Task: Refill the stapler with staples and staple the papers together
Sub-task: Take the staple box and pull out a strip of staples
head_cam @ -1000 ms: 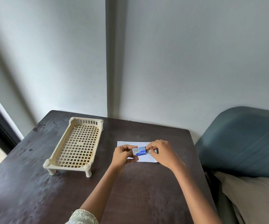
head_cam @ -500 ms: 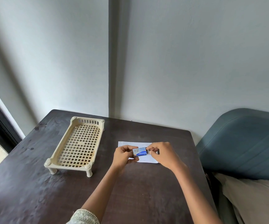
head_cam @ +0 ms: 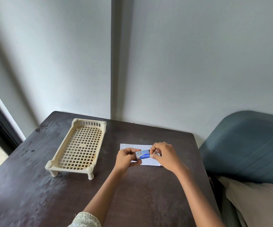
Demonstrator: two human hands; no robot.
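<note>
- Head view: the small blue box of staples (head_cam: pixel 142 155) is held up between both hands, just above the white papers (head_cam: pixel 150 162) that lie flat on the dark table (head_cam: pixel 34 194).
- Left hand (head_cam: pixel 126 158) is curled around the left end of the box, thumb on top and fingers tucked under, so it's gripping the box.
- Right hand (head_cam: pixel 164 155) is pinching the right end of the box with thumb and fingertips (head_cam: pixel 151 155); the other fingers are bent in loosely. Whether the box is slid open, I can't tell; the fingers cover that end.
- The box's long side runs left to right, tilted a bit so the right end sits a little higher. The printed blue face looks toward the camera, and the lettering on it looks upside down.
- The papers sit under and behind the hands, long edge running left to right too, partly hidden by the right hand.
- A cream plastic tray (head_cam: pixel 79 168) with a grid bottom and short legs stands to the left of the hands, well apart from the box.
- A lacy white sleeve (head_cam: pixel 85 220) shows at the bottom edge on the left arm.
</note>
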